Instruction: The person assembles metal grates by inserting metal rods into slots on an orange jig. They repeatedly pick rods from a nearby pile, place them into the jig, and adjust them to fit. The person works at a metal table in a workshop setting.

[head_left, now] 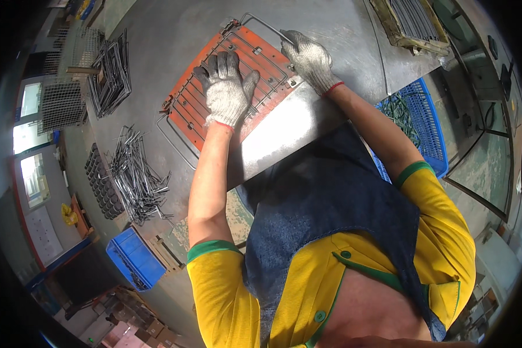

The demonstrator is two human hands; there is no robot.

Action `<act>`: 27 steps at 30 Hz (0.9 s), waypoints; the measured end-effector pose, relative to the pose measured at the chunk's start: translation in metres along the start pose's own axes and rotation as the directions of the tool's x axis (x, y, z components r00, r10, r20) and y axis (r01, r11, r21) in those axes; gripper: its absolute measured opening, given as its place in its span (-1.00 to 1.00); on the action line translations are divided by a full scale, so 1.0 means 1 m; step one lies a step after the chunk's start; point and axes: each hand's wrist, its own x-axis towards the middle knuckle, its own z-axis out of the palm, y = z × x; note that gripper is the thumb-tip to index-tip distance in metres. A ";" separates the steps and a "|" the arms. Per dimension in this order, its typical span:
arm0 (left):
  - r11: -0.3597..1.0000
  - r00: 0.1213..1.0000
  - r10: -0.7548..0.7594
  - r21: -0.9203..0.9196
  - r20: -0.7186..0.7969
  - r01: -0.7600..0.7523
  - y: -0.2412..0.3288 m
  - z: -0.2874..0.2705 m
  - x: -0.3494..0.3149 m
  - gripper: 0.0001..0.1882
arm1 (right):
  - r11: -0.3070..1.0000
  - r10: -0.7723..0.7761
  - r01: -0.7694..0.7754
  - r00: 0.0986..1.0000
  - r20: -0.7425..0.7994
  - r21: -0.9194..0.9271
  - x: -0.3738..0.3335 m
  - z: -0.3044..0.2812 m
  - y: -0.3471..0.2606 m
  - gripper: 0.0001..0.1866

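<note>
Your left hand [223, 87] lies palm down with its fingers spread over the wire rack [261, 58], which sits on the red plate [187, 122] on the metal table [156, 35]. Your right hand [310, 61] closes its fingers around the bent rod [267, 26] at the far right corner of the plate; the exact grip is hidden by the glove. If your left hand lets up or slides, the rack could shift out of line, since nothing else is seen to press on its middle. A hard pull on the rod may twist that corner or let the rod spring out of your fingers. The knitted gloves could snag on wire ends, and a fingertip slipping between the bars might get pinched. The bright glare on the near side of the plate could hide a badly seated bar. On your left, the tangled pile of rods [136, 174] reaches the table's edge, so a brush of your forearm might send some to the floor. As for writing, you have no readable label on the plate, rack or gloves; the white sheet [40, 232] off to the left carries marks too small to make out
</note>
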 end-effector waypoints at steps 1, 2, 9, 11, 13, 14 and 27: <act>0.998 0.999 -0.015 -0.054 0.029 0.017 0.000 -0.003 0.000 -0.27 | 0.999 0.023 -0.023 1.000 0.001 0.046 0.000 0.000 -0.001 -0.37; 0.994 0.998 -0.029 -0.106 0.060 0.035 0.000 -0.008 -0.001 -0.26 | 0.998 0.001 0.001 0.999 -0.044 0.056 0.000 0.001 -0.002 -0.37; 0.939 0.992 -0.009 -0.341 0.123 0.051 0.010 -0.050 -0.036 -0.26 | 0.983 0.093 -0.093 0.996 0.006 0.157 -0.004 0.001 0.001 -0.44; 0.984 0.994 0.102 -0.147 -0.027 -0.105 0.009 -0.038 -0.048 -0.25 | 0.964 0.134 -0.141 0.990 0.049 0.224 -0.002 -0.004 -0.005 -0.46; 0.976 0.995 0.075 -0.210 0.073 -0.058 0.009 -0.036 -0.045 -0.25 | 0.940 0.200 -0.218 0.975 0.091 0.263 0.001 -0.009 -0.011 -0.48; 0.977 0.994 0.112 -0.184 0.009 -0.109 0.007 -0.028 -0.041 -0.25 | 0.921 0.245 -0.266 0.964 0.108 0.285 0.003 -0.010 -0.013 -0.48; 0.979 0.987 0.160 -0.131 0.005 -0.158 -0.012 -0.020 -0.022 -0.48 | 0.856 0.375 -0.414 0.909 0.181 0.311 0.011 -0.024 -0.025 -0.54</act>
